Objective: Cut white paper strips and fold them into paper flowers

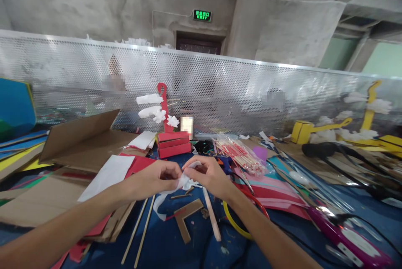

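Both hands are closed on a thin white paper strip (187,182), gathered and crumpled between my fingertips above the blue table. My left hand (165,175) pinches the strip from the left, and its loose tail (159,204) curls down below. My right hand (205,173) grips the folded part from the right; its fingers partly hide the paper. Below my right hand lies a pale round wooden stick (212,214). An L-shaped piece of cardboard (184,221) is just left of it. Two thin wooden sticks (138,231) lie below my left hand.
A red stand with white paper flowers (165,114) rises behind my hands. Cardboard sheets (34,193) and white paper (108,177) are at left. Bagged sticks (240,154), a yellow tape ring (234,223), a purple corded tool (348,235) and yellow pieces (301,131) are at right. A perforated metal partition (220,89) stands behind.
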Motion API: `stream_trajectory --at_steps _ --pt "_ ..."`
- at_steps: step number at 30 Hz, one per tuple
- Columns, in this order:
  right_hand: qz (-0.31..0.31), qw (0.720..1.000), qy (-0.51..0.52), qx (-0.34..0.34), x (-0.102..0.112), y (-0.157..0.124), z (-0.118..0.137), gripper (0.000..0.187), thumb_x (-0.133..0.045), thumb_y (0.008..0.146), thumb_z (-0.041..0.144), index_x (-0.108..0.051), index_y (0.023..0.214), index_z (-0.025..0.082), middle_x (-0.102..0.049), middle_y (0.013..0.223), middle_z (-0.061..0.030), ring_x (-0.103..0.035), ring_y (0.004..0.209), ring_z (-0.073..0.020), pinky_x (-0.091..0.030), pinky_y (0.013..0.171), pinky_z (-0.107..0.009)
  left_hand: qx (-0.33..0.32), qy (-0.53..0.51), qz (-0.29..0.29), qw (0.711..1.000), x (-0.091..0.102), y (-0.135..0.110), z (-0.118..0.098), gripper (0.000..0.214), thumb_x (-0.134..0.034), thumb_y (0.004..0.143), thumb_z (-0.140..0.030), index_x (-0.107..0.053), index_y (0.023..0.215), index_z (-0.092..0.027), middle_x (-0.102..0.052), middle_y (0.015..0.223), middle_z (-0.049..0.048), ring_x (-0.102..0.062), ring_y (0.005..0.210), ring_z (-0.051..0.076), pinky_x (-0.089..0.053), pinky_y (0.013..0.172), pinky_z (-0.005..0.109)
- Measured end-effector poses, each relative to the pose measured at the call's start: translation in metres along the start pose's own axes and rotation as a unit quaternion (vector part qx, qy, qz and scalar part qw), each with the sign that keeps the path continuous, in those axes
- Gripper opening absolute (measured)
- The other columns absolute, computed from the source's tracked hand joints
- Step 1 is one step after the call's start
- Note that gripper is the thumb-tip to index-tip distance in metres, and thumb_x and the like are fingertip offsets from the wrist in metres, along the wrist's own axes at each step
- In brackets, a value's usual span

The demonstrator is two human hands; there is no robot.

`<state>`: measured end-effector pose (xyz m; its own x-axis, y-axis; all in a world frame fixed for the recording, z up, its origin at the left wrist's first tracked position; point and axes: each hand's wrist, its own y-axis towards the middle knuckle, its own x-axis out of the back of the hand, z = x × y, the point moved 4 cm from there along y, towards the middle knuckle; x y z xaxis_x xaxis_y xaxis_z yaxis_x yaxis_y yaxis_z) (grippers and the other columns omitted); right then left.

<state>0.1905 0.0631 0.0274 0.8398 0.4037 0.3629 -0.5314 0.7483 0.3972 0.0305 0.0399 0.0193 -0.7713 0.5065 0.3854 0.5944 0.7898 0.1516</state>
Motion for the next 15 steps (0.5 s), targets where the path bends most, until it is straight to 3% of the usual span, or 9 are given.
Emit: stream_trajectory --at_steps 8,15 --pt "-0.001 0.999 0.044 -0.018 -0.002 0.0 -0.005 0.014 -0.06 0.081 0.027 -0.063 0.088 0.016 -0.056 0.069 0.0005 -0.05 0.059 -0.0094 -0.04 0.055 -0.021 -0.004 0.002 -0.009 1.0 -0.004 -0.002 -0.002 0.008 -0.058 0.08 -0.023 -0.054 0.083 -0.017 -0.051 0.073 -0.0037 -0.044 0.064 0.009 -0.035 0.06 0.021" --pt "0.001 0.999 0.036 -0.033 -0.003 0.0 -0.004 0.015 -0.06 0.081 0.029 -0.062 0.09 0.016 -0.055 0.068 0.0009 -0.049 0.058 -0.0095 -0.04 0.054 -0.021 -0.026 -0.006 -0.055 0.998 -0.003 -0.004 -0.011 0.013 -0.059 0.078 -0.023 -0.054 0.09 -0.019 -0.049 0.074 -0.0037 -0.044 0.066 0.009 -0.036 0.061 0.022"
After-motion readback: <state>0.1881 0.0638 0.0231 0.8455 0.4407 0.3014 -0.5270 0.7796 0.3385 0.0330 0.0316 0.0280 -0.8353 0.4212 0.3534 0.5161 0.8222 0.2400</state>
